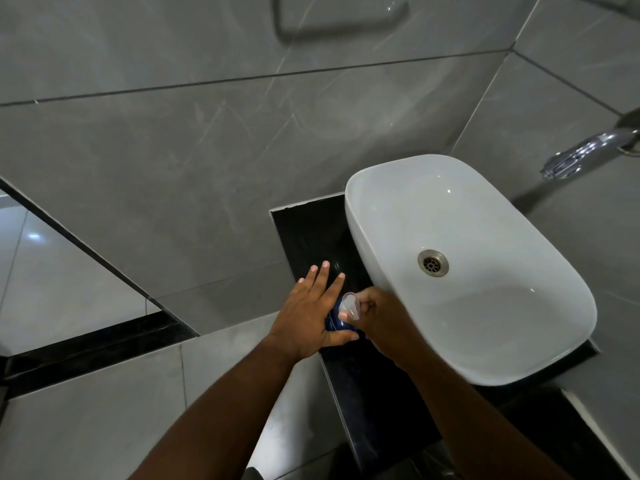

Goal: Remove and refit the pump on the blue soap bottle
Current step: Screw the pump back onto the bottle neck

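The blue soap bottle [335,322] stands on the black counter [311,233], just left of the white basin [467,271] and near its front-left corner; only a sliver of blue shows between the two hands. Left hand [311,311] is against the bottle's left side, thumb hooked across the near side, but the fingers [323,275] are splayed straight out over the counter, so it's bracing with palm and thumb rather than wrapping. Right hand [377,311] is curled closed on the clear pump [349,306], fingers bunched round the head or collar; can't tell which part exactly, nor whether the pump is threaded on or loose. Can't tell either whether this is the unscrew or the refit turn. In both cases the same advice, my read: curl the left fingers round the body so the bottle can't spin with the collar, since a palm brace will slip on smooth plastic. Grip the collar, not the nozzle head, because the head likely just swivels. Keep the pump axis in line with the neck, turn in short wrist strokes, don't press down or it'll dispense. Keep the base flat on the counter; the left edge is close, basin wall is tight on the right.
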The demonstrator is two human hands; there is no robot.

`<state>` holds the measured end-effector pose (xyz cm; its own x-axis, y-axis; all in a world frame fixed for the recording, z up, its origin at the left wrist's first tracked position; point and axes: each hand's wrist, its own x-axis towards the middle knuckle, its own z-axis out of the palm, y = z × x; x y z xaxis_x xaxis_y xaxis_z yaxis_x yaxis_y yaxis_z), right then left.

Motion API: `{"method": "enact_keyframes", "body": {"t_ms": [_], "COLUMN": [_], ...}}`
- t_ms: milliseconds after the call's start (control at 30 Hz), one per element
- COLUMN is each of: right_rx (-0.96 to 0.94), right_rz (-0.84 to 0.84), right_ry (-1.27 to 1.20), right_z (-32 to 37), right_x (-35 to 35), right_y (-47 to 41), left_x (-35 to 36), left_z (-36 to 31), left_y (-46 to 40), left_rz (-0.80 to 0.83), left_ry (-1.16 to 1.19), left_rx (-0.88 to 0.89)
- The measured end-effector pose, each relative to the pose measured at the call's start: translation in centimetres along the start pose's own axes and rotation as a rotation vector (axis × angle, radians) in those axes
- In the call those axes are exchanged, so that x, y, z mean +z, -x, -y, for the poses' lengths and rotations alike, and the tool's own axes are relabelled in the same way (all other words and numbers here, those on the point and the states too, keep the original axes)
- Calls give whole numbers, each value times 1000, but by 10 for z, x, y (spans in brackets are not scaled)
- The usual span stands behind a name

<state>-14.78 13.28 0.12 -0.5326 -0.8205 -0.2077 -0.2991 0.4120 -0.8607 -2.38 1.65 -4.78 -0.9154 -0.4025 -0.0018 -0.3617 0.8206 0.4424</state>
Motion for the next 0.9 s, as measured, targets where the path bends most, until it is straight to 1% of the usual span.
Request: {"method": "enact_keyframes", "body": {"t_ms": [67, 100, 200, 267, 367, 467, 533, 700, 733, 900], "right_rx": [14, 18, -45, -49, -38, -62, -65, -90, -103, -91], "right_rz": [-60, -35, 126, 168, 142, 62, 40, 218, 226, 52], "right_ry": [8, -17, -4, -1, 3, 173, 209, 141, 136, 201], "right_z": [0, 1, 4, 7, 9, 10, 11, 16, 16, 13], "right_x": [1, 0, -4, -7, -9, -8, -8, -18, -18, -7], "right_y": [-2, -2, -1, 0, -3, -7, -8, -10, -10, -6], "left_x": [0, 0, 0, 0, 0, -1, -1, -1, -2, -1], "left_z": [0, 0, 0, 1, 0, 1, 1, 1, 0, 0], "left_y": [0, 0, -1, -1, -2, -2, -2, 0, -1, -1], "left_rz": [-1, 3, 3, 4, 16, 27, 29, 16, 18, 27], "left_ry": [-6, -6, -3, 1, 0, -6, -3, 15, 15, 2], "left_rx": [0, -1, 3, 7, 8, 5, 1, 4, 4, -12]}}
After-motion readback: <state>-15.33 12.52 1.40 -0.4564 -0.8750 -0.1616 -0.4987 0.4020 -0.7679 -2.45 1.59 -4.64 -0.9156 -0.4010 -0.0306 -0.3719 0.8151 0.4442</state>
